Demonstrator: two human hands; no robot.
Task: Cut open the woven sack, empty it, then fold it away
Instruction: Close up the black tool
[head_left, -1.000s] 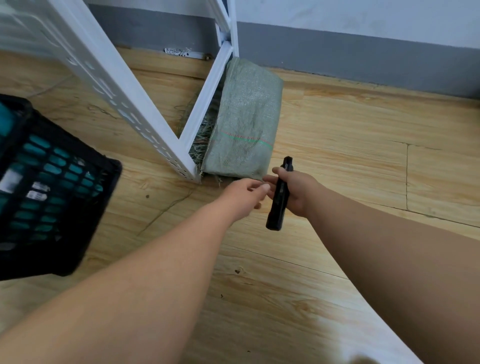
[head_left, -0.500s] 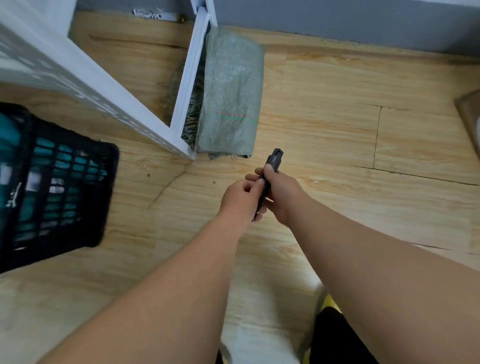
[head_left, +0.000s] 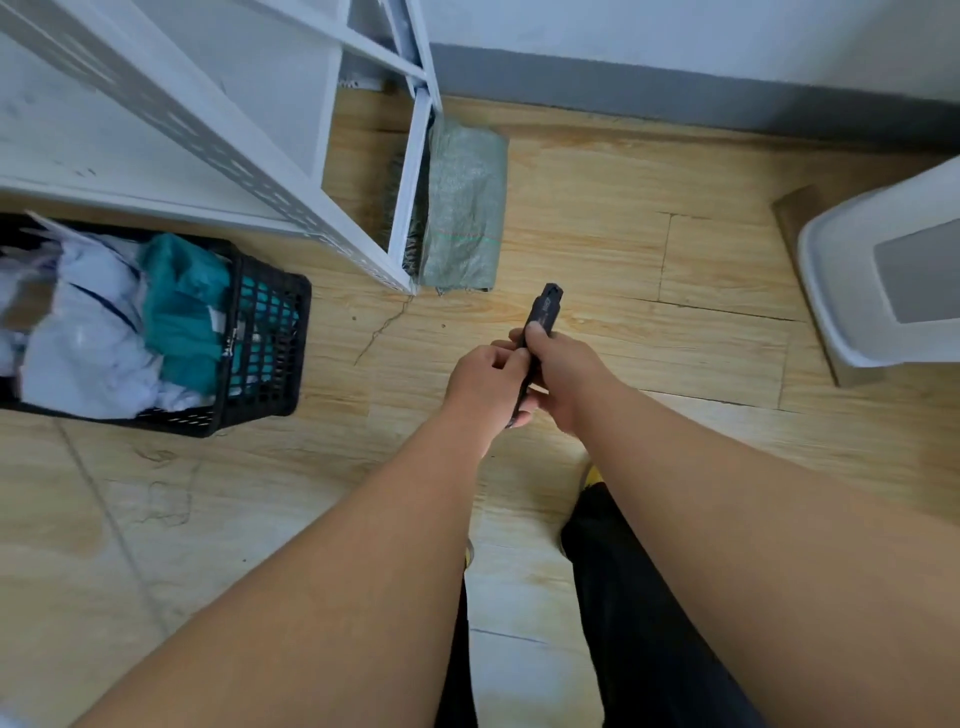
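Both arms reach out over the wooden floor (head_left: 597, 249). The right hand (head_left: 563, 371) is wrapped around a black knife handle (head_left: 540, 325), thumb laid along its top, the far end pointing away toward the wall; no blade can be made out. The left hand (head_left: 485, 384) is closed on the near part of the same handle, fingertips pinching at its side, the two hands touching. The green woven sack (head_left: 465, 208) lies flat on the floor ahead of the hands, well apart from them, pressed against the foot of a white metal shelf (head_left: 208, 135); its near end looks folded or closed, and a faint red-and-green line crosses it. Dry straw-like fibres (head_left: 413, 244) show along its left edge, behind the shelf's upright. To the left sits a black plastic basket (head_left: 270, 332) stuffed with white and teal cloth or bags. At the right edge stands a pale grey bin (head_left: 857, 291) on a brown board. Dark trouser legs (head_left: 623, 597) and a bit of yellow shoe (head_left: 589, 475) show below the arms.
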